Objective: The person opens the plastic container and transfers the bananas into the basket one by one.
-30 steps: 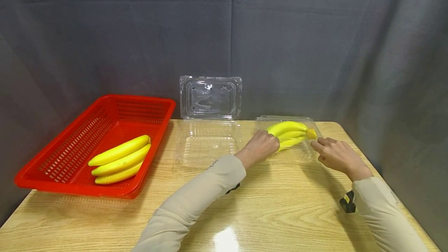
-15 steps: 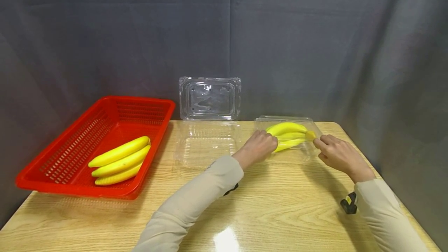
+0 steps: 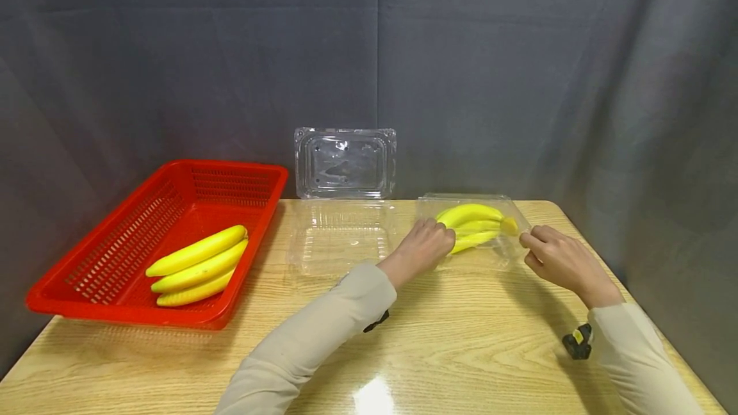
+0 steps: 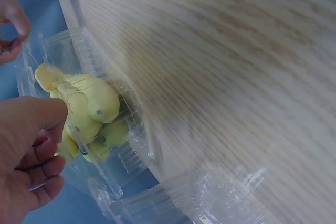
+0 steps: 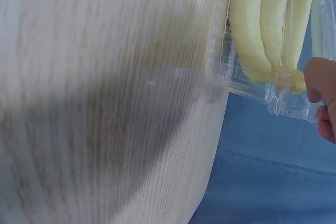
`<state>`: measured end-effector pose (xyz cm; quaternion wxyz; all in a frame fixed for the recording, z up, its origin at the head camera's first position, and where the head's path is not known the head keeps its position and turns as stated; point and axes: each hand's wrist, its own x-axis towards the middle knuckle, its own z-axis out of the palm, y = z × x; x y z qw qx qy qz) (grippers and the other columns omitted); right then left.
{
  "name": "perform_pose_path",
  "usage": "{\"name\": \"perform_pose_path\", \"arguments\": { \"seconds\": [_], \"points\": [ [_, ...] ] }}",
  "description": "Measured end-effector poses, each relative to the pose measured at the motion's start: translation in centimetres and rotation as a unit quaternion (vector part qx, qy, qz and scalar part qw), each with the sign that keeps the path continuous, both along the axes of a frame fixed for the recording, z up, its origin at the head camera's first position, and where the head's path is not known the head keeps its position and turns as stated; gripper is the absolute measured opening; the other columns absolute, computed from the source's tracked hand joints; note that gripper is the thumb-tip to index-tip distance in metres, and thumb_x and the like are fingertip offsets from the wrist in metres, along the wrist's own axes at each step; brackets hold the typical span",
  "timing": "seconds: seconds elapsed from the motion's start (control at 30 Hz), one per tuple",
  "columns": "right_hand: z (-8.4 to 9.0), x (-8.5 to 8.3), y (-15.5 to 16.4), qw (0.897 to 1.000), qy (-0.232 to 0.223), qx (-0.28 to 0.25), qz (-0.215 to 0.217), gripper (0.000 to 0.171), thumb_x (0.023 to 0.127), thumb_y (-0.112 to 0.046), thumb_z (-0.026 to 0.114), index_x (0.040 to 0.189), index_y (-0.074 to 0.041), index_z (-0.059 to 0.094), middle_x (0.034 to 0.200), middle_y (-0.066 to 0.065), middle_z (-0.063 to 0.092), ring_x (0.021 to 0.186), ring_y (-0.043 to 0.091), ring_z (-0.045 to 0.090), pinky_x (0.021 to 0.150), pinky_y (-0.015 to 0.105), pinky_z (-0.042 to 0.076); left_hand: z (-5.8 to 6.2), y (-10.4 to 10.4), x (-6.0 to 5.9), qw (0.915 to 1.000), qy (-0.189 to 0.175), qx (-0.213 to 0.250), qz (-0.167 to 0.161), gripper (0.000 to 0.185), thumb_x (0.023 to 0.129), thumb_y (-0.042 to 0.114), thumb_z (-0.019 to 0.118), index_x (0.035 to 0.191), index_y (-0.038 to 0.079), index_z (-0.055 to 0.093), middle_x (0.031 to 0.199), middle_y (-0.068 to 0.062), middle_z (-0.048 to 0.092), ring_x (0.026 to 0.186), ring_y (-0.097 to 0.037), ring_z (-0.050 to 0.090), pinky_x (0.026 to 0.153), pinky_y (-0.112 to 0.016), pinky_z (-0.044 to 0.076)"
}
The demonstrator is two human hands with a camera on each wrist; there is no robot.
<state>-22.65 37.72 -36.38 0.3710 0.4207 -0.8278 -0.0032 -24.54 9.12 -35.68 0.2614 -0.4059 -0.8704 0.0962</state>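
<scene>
A bunch of bananas [image 3: 469, 216] lies in a clear plastic clamshell container [image 4: 136, 135] at the right back of the table. Over the fruit slants the container's clear lid [image 5: 294, 24]. My left hand [image 3: 423, 245] pinches the lid's edge at the left, fingers curled, hiding part of the bananas in the head view. At the stem end, my right hand [image 3: 562, 258] pinches the lid's corner between thumb and forefinger; the left wrist view also shows this grip.
A second clear container [image 3: 343, 242] stands with its lid [image 3: 346, 162] upright, left of the hands. Farther left, a red plastic basket [image 3: 123, 312] holds another bunch of bananas [image 3: 198, 268]. A grey curtain [image 3: 230, 69] hangs behind the table [image 3: 461, 338].
My right hand has shifted slightly right, its fingertips now together at the lid's corner. My left hand has moved a little left and stays at the lid's edge.
</scene>
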Motion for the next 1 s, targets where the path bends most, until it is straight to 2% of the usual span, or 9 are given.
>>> {"name": "perform_pose_path", "arguments": {
  "seconds": [0.3, 0.4, 0.53, 0.63, 0.77, 1.0],
  "points": [
    [0.0, 0.4, -0.1, 1.0, 0.024, -0.012, 0.004, 0.035, 0.097, -0.016, 0.03, 0.083, -0.003, 0.059, 0.069, 0.005, 0.05, 0.053, 0.016, 0.042, 0.044, 0.033, 0.037, 0.0, -0.8, 0.2, 0.9999, -0.002, 0.015, -0.009, 0.009, 0.091, 0.004, 0.061, 0.092, 0.011, 0.066, 0.082, -0.001, 0.059, 0.069, -0.014, 0.044, 0.06, -0.023, 0.039],
    [0.1, 0.5, -0.1, 1.0, 0.026, -0.013, -0.001, 0.037, 0.098, -0.017, 0.032, 0.084, 0.0, 0.062, 0.07, 0.007, 0.054, 0.054, 0.02, 0.048, 0.045, 0.036, 0.04, 0.0, -1.1, 0.2, 0.9997, -0.009, 0.019, -0.01, 0.004, 0.091, 0.012, 0.064, 0.094, 0.011, 0.065, 0.084, -0.001, 0.059, 0.069, -0.014, 0.044, 0.061, -0.023, 0.039],
    [0.1, 0.6, -0.3, 0.999, 0.027, -0.02, -0.014, 0.039, 0.1, -0.023, 0.036, 0.085, 0.0, 0.063, 0.073, 0.008, 0.059, 0.058, 0.024, 0.054, 0.048, 0.04, 0.043, 0.0, -1.3, 0.1, 0.9996, -0.01, 0.026, -0.011, 0.009, 0.089, 0.02, 0.067, 0.093, 0.011, 0.064, 0.083, -0.001, 0.059, 0.068, -0.014, 0.042, 0.059, -0.023, 0.039],
    [0.0, 0.7, -0.4, 0.999, 0.035, -0.032, -0.024, 0.042, 0.102, -0.029, 0.039, 0.084, -0.001, 0.064, 0.073, 0.008, 0.06, 0.059, 0.026, 0.056, 0.051, 0.043, 0.044, 0.0, -1.5, 0.1, 0.9995, 0.001, 0.028, -0.014, 0.004, 0.092, 0.014, 0.062, 0.09, 0.012, 0.064, 0.082, -0.001, 0.059, 0.067, -0.013, 0.042, 0.057, -0.022, 0.038],
    [-0.1, 0.8, -0.4, 0.997, 0.048, -0.047, -0.033, 0.046, 0.102, -0.036, 0.042, 0.081, -0.003, 0.065, 0.069, 0.007, 0.061, 0.058, 0.026, 0.058, 0.057, 0.046, 0.046, 0.0, -1.5, 0.1, 0.9992, 0.007, 0.033, -0.021, 0.011, 0.094, 0.007, 0.056, 0.09, 0.011, 0.065, 0.083, -0.002, 0.06, 0.068, -0.014, 0.043, 0.058, -0.022, 0.038],
    [-0.8, 0.8, -0.5, 0.995, 0.046, -0.074, -0.048, 0.048, 0.1, -0.042, 0.047, 0.076, -0.004, 0.064, 0.065, 0.007, 0.062, 0.054, 0.024, 0.058, 0.058, 0.047, 0.047, -0.3, -1.8, 0.1, 0.9986, -0.007, 0.046, -0.027, 0.009, 0.094, 0.007, 0.058, 0.094, 0.01, 0.067, 0.087, -0.003, 0.062, 0.073, -0.015, 0.047, 0.063, -0.023, 0.042]
  ]
}}
